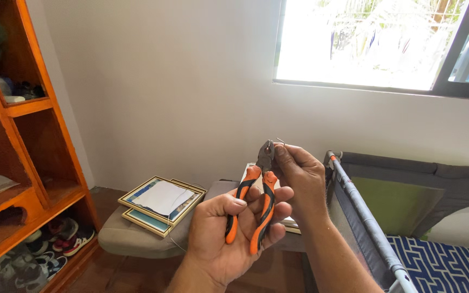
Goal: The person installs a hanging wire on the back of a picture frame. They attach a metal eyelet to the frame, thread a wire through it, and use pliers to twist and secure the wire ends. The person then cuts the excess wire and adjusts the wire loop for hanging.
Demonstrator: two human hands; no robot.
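Note:
My left hand grips a pair of pliers with orange and black handles, jaws pointing up. At the jaws my right hand pinches a thin piece of wire, whose short end pokes out above the fingertips. A thin wire also trails down below, in front of the frames. Both hands are held up in mid-air in front of a white wall.
Gold-edged picture frames lie stacked on a grey cushion. An orange wooden shelf unit stands at the left with shoes at its foot. A grey mesh-sided cot is at the right, below a window.

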